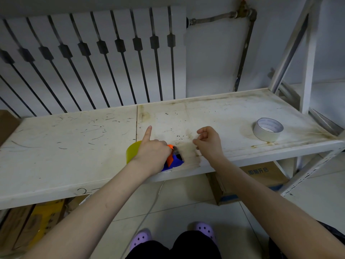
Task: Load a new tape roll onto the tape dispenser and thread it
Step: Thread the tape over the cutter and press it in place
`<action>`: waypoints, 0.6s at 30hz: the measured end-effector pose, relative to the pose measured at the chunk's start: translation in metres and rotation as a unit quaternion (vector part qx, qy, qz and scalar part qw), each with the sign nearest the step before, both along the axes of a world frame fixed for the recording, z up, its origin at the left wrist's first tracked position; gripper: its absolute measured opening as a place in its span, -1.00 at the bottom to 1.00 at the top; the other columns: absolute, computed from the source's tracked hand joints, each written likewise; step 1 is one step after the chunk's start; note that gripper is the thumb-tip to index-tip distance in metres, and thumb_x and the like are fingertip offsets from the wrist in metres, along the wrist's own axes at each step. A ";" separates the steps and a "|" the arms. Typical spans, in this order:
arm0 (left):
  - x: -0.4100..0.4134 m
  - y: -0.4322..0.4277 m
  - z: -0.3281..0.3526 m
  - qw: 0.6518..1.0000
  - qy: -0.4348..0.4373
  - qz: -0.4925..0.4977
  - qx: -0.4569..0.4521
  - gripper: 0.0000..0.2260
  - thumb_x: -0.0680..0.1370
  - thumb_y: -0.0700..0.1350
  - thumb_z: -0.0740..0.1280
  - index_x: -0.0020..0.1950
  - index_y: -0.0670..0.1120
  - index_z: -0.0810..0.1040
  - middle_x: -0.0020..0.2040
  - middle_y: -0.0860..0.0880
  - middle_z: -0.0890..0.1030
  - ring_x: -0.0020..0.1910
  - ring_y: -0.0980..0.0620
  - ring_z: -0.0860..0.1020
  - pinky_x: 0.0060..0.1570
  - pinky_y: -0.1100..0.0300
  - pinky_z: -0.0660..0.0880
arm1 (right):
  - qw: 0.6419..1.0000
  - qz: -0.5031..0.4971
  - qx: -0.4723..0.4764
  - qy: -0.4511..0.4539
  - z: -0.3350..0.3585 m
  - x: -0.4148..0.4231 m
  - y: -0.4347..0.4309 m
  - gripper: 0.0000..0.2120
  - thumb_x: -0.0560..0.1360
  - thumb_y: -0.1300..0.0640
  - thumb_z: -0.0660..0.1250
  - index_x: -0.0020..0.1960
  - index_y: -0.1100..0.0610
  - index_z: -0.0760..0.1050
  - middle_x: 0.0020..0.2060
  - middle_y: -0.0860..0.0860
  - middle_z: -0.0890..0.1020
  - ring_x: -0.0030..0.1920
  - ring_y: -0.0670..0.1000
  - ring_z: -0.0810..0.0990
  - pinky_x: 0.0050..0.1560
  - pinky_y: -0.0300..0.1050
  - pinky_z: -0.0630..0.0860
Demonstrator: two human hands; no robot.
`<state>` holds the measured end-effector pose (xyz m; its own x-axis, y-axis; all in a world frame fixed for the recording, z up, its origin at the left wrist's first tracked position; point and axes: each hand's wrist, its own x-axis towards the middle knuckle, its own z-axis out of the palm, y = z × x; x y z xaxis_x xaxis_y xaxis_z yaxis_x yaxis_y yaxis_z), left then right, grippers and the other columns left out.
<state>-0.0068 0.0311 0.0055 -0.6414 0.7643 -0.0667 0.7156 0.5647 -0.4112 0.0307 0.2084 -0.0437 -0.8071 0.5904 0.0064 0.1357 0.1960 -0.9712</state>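
Left hand [152, 152] grips tape dispenser [172, 158], index finger extended.

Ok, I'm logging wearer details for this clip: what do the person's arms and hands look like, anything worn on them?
Both forearms are bare, with no sleeves in view. The left hand and right hand have no gloves, and I see no rings, watch or bracelets on either.
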 end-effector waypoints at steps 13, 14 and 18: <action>0.002 0.002 -0.002 1.000 -0.001 -0.008 0.024 -0.59 0.51 -0.22 0.18 0.36 -0.02 0.38 0.09 -0.02 0.57 0.03 -0.09 0.59 0.44 -0.22 -0.23 | 0.998 -0.024 -0.039 -0.048 -0.024 -0.018 0.000 -0.81 0.40 0.30 0.31 -0.05 0.10 0.41 -0.26 0.02 0.50 -0.27 0.02 0.49 -0.32 -0.14 0.47; 0.002 0.000 -0.003 0.999 -0.003 -0.013 0.044 -0.57 0.51 -0.23 0.19 0.38 -0.01 0.37 0.13 -0.02 0.56 0.04 -0.08 0.59 0.45 -0.20 -0.23 | 0.998 -0.027 -0.035 -0.045 -0.023 -0.019 0.000 -0.81 0.40 0.30 0.31 -0.05 0.10 0.42 -0.25 0.00 0.49 -0.26 0.01 0.48 -0.32 -0.15 0.45; 0.006 -0.005 -0.008 0.996 -0.006 -0.031 0.079 -0.63 0.49 -0.25 0.18 0.24 0.03 0.50 0.08 0.02 0.58 0.02 -0.05 0.59 0.43 -0.09 -0.30 | 0.998 -0.027 -0.024 -0.043 -0.021 -0.023 -0.001 -0.82 0.42 0.30 0.31 -0.04 0.09 0.41 -0.22 -0.01 0.48 -0.31 -0.08 0.45 -0.40 -0.22 0.39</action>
<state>-0.0010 0.0262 -0.0024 -0.5927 0.8039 0.0501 0.7552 0.5763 -0.3124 0.0080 0.2072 -0.0647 -0.7702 0.6313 -0.0910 0.2283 0.1396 -0.9635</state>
